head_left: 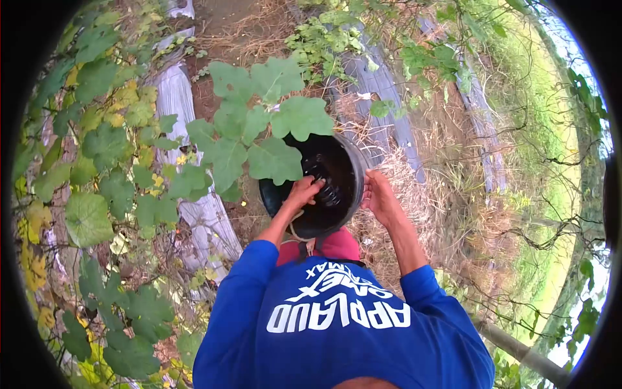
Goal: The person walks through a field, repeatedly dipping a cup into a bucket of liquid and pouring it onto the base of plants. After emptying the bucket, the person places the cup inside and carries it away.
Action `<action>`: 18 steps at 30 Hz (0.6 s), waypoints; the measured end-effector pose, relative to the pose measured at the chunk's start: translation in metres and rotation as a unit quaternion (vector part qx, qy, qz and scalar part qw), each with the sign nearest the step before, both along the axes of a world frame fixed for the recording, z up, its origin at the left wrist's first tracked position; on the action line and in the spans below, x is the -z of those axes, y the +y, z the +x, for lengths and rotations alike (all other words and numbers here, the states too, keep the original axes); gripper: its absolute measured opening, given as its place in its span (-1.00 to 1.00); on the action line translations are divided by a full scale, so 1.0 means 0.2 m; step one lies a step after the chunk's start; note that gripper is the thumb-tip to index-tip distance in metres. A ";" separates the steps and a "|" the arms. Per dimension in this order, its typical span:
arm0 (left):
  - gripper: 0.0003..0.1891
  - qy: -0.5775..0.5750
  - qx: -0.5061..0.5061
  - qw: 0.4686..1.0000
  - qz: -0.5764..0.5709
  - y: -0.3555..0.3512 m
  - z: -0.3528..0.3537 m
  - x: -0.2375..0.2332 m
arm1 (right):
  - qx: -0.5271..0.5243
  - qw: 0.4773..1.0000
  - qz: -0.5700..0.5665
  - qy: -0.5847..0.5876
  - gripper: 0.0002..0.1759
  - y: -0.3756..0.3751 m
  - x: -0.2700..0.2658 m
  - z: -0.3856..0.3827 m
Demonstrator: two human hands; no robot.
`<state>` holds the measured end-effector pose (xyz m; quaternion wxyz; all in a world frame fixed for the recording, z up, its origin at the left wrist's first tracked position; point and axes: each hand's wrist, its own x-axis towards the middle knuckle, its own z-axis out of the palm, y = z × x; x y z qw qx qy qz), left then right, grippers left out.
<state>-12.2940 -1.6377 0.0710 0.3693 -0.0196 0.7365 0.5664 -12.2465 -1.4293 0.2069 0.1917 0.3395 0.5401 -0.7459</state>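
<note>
A black bucket [355, 162] is in front of my body, its mouth facing up and tilted toward me. My right hand [381, 198] grips its right rim, fingers curled at the edge. My left hand [304, 193] reaches over the near left part of the opening, with its fingers slightly bent and apart. Just beyond those fingertips, dark shiny ribbed shapes [332, 194] show inside the bucket; their kind is too dark to make out. Broad green leaves [275, 159] of a plant overlap the bucket's far left rim.
Leafy vines [107, 146] hang along the left side. Strips of grey plastic sheeting [175, 100] run over the soil, with dry straw [414, 185] between them. Thin bare vines cross on the right, and a pole [518, 347] slants at the lower right.
</note>
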 end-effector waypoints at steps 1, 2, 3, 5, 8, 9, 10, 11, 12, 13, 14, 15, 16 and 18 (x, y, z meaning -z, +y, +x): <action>-0.53 -0.054 -0.006 0.998 0.036 0.04 -0.05 0.17 | -0.018 1.000 -0.005 0.016 -0.49 -0.02 -0.04 -0.07; -0.53 -0.108 -0.012 0.992 0.070 0.07 -0.10 0.31 | -0.037 0.999 -0.011 0.032 -0.54 -0.05 -0.07 -0.13; -0.59 -0.146 0.001 0.988 0.058 0.08 -0.17 0.37 | -0.033 0.999 -0.025 0.030 -0.56 -0.08 -0.11 -0.19; -0.62 -0.153 -0.055 0.984 0.068 0.09 -0.25 0.50 | -0.054 0.997 -0.036 0.038 -0.58 -0.08 -0.12 -0.31; -0.62 -0.135 -0.114 0.980 0.089 0.07 -0.43 0.09 | -0.094 0.993 -0.051 0.043 -0.62 -0.09 -0.18 -0.52; -0.62 -0.128 -0.122 0.980 0.088 0.07 -0.50 0.05 | -0.119 0.990 -0.056 0.041 -0.63 -0.08 -0.19 -0.60; -0.62 -0.119 -0.128 0.981 0.084 0.08 -0.56 0.02 | -0.143 0.987 -0.062 0.035 -0.63 -0.08 -0.19 -0.66; -0.62 -0.112 -0.136 0.981 0.081 0.09 -0.63 0.04 | -0.123 0.990 -0.050 0.035 -0.63 -0.08 -0.11 -0.72; -0.61 -0.103 -0.143 0.981 0.076 0.10 -0.71 0.06 | -0.134 0.989 -0.052 0.039 -0.63 -0.07 -0.09 -0.81; -0.61 -0.095 -0.147 0.982 0.070 0.11 -0.76 0.09 | -0.152 0.986 -0.047 0.040 -0.57 -0.05 -0.08 -0.89; -0.61 -0.087 -0.149 0.983 0.062 0.13 -0.83 0.12 | -0.169 0.984 -0.042 0.038 -0.51 -0.03 -0.06 -0.94; -0.60 -0.079 -0.151 0.984 0.054 0.15 -0.88 0.14 | -0.183 0.983 -0.027 0.018 -0.43 -0.01 -0.03 -1.00; -0.60 -0.070 -0.151 0.985 0.048 0.17 -0.95 0.16 | -0.189 0.981 -0.031 0.015 -0.43 0.01 -0.03 -1.06; -0.59 -0.048 -0.146 0.987 0.037 0.22 -1.07 0.19 | -0.213 0.976 -0.034 0.010 -0.35 0.04 -0.03 -1.18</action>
